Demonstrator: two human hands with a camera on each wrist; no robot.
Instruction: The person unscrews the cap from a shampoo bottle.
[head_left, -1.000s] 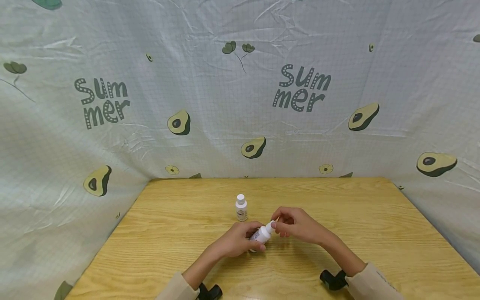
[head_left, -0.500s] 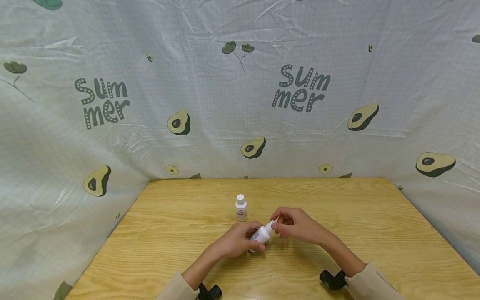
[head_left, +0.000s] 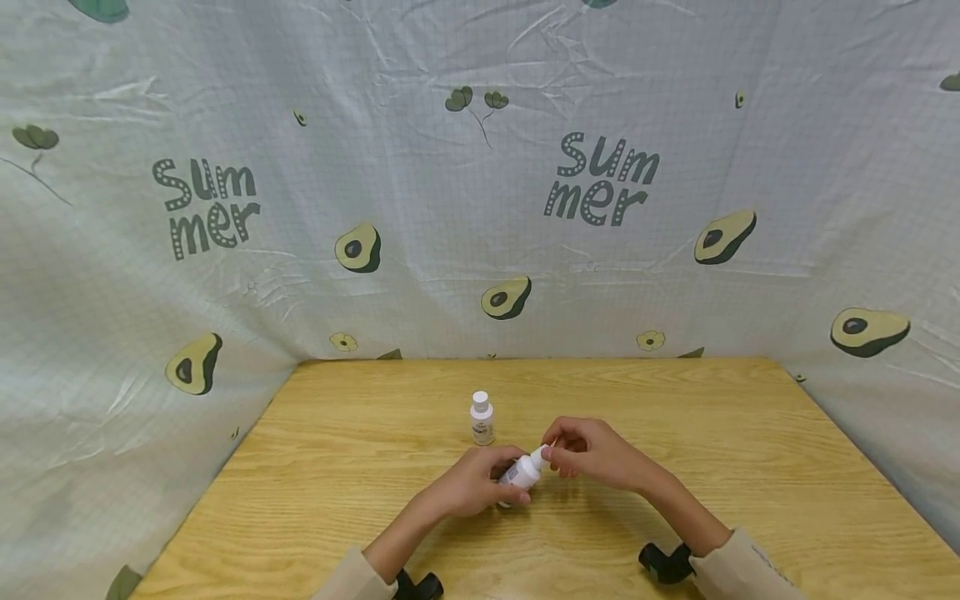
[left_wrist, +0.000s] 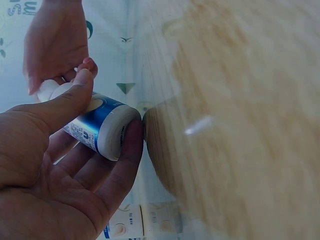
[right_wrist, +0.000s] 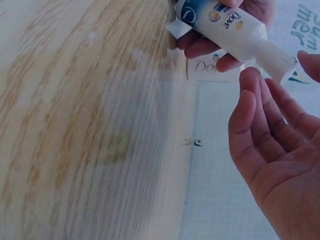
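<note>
A small white Dove bottle (head_left: pixel 520 473) with a blue label band lies tilted in my left hand (head_left: pixel 472 482), cap end pointing up and right. In the left wrist view the thumb presses over the bottle's side and the fingers curl beneath its base. My right hand (head_left: pixel 596 454) has thumb and fingertips at the white cap (right_wrist: pixel 276 61), pinching it from either side. A second white bottle (head_left: pixel 482 423) stands upright on the table just beyond my left hand.
The wooden table (head_left: pixel 360 417) bears both bottles. A pale curtain (head_left: pixel 420 308) printed with avocados hangs behind and on both sides. Black wrist-worn pieces (head_left: pixel 666 562) sit at the sleeve ends.
Right fingertips shift slightly at the cap. Both hands and the held bottle stay in nearly the same place; the head view tilts a little.
</note>
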